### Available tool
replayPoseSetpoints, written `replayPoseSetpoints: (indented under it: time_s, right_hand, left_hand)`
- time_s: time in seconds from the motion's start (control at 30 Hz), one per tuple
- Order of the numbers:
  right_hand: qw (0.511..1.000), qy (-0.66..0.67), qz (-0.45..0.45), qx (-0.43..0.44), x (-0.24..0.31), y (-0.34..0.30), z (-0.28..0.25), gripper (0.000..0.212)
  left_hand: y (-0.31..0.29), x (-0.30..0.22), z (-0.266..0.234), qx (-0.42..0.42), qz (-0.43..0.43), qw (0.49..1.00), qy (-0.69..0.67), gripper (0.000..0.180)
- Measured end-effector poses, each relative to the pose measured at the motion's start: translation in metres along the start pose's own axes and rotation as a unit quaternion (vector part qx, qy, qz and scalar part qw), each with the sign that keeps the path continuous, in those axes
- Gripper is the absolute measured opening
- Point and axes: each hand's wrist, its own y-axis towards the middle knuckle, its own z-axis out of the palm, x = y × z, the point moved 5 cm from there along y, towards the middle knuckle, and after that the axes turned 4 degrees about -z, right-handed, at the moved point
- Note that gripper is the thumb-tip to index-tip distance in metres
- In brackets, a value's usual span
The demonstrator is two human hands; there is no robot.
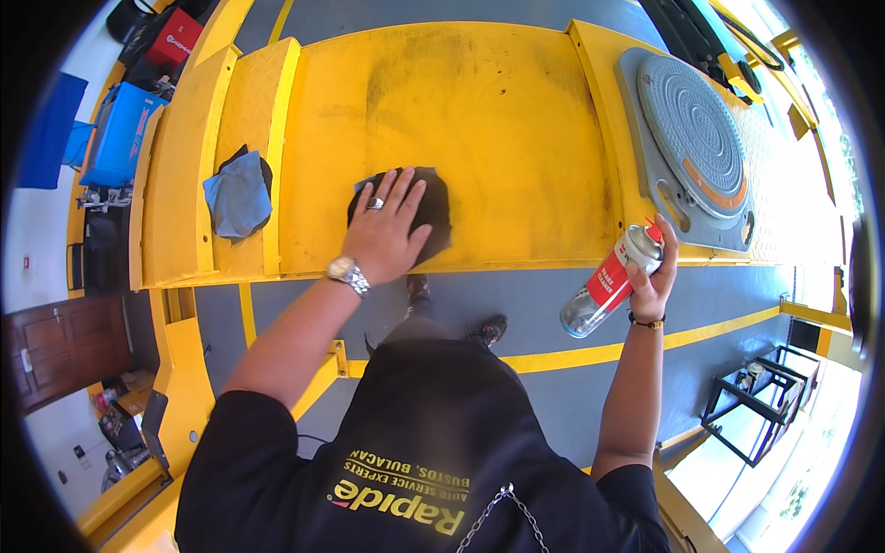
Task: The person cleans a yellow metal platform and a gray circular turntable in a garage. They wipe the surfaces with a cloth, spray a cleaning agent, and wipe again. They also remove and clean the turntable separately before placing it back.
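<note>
My left hand [388, 226] lies flat with its fingers stretched out, pressing a dark cloth [437, 208] against a yellow metal platform [516, 157]. A bit of blue shows at the cloth's far-left edge; the rest under my palm is hidden. In my right hand [654, 281] is a silver and red spray can [608, 284] with a red nozzle. The can is tilted, its top toward the far right, over the platform's near edge. My fingers wrap round its upper part. Farther left on the platform rests a crumpled blue-grey cloth [239, 195] with dark cloth beneath it.
A grey round turntable plate [691, 129] sits at the platform's right. Raised yellow ribs [281, 157] cross the platform on the left. Blue equipment [122, 134] stands at the far left, and a black metal frame [758, 405] on the right. Grey floor [572, 396] carries yellow lines.
</note>
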Motion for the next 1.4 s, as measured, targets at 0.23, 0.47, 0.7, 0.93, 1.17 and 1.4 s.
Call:
replayPoseSetpoints:
  time_s: [0.23,0.47,0.7,0.93,1.17,1.4]
  right_hand:
    - [0.996,0.081,-0.031,0.031,-0.011,0.021,0.009,0.084]
    - [0.99,0.122,0.0,0.066,-0.023,0.009,-0.005,0.087]
    - [0.981,0.176,0.005,0.082,-0.024,0.012,0.002,0.086]
    - [0.981,0.145,-0.035,0.122,-0.029,0.015,-0.006,0.082]
    - [0.979,0.168,-0.004,0.117,-0.025,0.013,-0.007,0.084]
    - [0.974,0.183,-0.032,0.128,-0.021,0.018,0.004,0.084]
  left_hand:
    - [0.117,0.07,-0.011,-0.062,-0.241,0.962,0.112,0.069]
    - [0.019,0.009,-0.004,-0.03,-0.069,0.995,0.063,0.067]
    - [0.095,-0.028,0.007,-0.092,-0.089,0.987,0.097,0.053]
    - [0.007,0.058,-0.01,-0.049,-0.202,0.976,0.061,0.057]
    - [0.049,-0.08,0.013,-0.036,-0.044,0.998,0.029,0.059]
    - [0.067,0.066,-0.016,-0.046,-0.384,0.92,0.07,0.063]
